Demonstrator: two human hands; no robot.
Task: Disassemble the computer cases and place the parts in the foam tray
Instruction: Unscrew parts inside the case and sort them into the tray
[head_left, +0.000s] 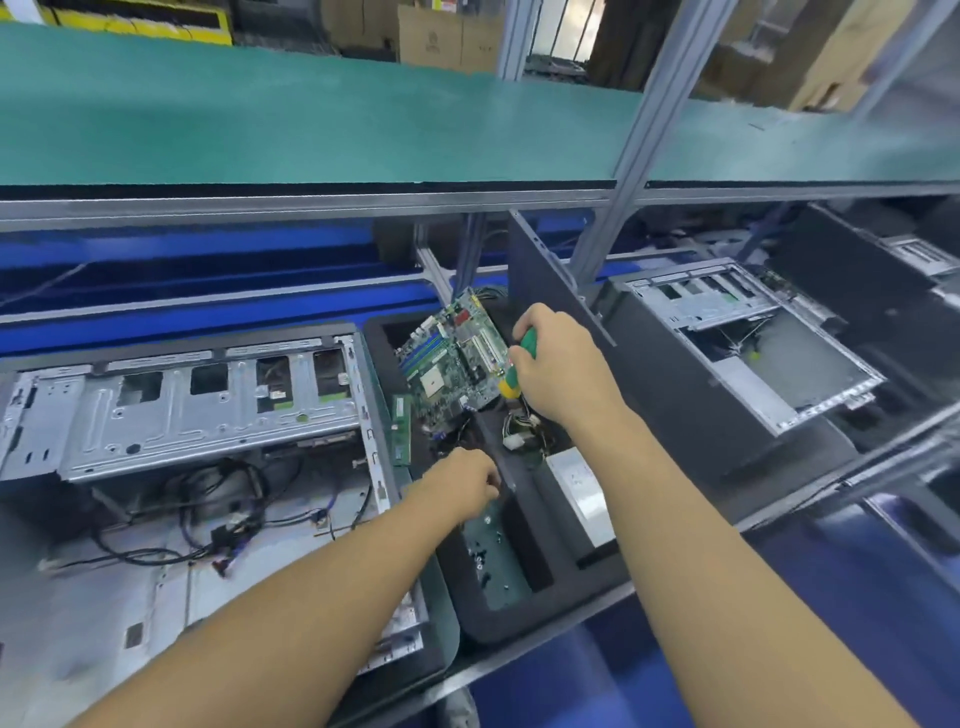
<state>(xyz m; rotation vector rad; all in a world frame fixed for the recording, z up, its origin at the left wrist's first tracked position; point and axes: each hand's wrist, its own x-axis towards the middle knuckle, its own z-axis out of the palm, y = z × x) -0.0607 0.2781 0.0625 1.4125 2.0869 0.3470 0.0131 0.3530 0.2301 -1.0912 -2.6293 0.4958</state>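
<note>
A black foam tray (519, 618) lies between two opened computer cases. A green motherboard (452, 358) leans in its far compartment, and a memory stick (401, 427) lies along its left rim. Small screws (485, 556) sit in a near pocket. A silver power supply (582, 486) with its wire bundle (519, 431) fills the right compartment. My right hand (556, 364) grips a green and yellow screwdriver (519, 364) over the motherboard. My left hand (465, 480) hovers over the tray's middle with fingers curled; what it pinches is hidden. The left case (182, 415) lies open with loose cables inside.
A second open case (748, 353) lies to the right, with a dark side panel (550, 291) standing between it and the tray. A green shelf (311, 114) overhangs the bench on grey posts. A blue conveyor rail (208, 270) runs behind the cases.
</note>
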